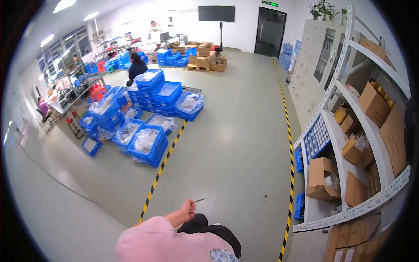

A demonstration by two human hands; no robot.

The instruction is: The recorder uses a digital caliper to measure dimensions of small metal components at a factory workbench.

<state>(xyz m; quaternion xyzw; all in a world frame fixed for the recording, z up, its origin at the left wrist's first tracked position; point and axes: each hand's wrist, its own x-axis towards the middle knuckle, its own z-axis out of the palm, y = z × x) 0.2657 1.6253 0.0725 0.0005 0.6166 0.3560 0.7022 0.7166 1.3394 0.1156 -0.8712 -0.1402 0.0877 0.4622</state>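
My left hand point(188, 210) is closed in front of me, with its bare wrist coming out of a pink sleeve point(148, 238). A thin, dark, pointed object point(200, 200) sticks out of the fist toward the right. It is slim like a pen, but too small to name surely. Beneath the hand lies the grey floor point(227, 174), and my dark trouser leg point(218, 231) shows beside it. My right hand is out of the picture.
Stacked blue crates point(148, 144) with plastic-wrapped contents stand left of a yellow-black floor line point(160, 170). Shelving point(345, 144) with cardboard boxes and cabinets point(312, 61) line the right. A dark door point(269, 32) is at the back. A person point(137, 67) sits behind the crates.
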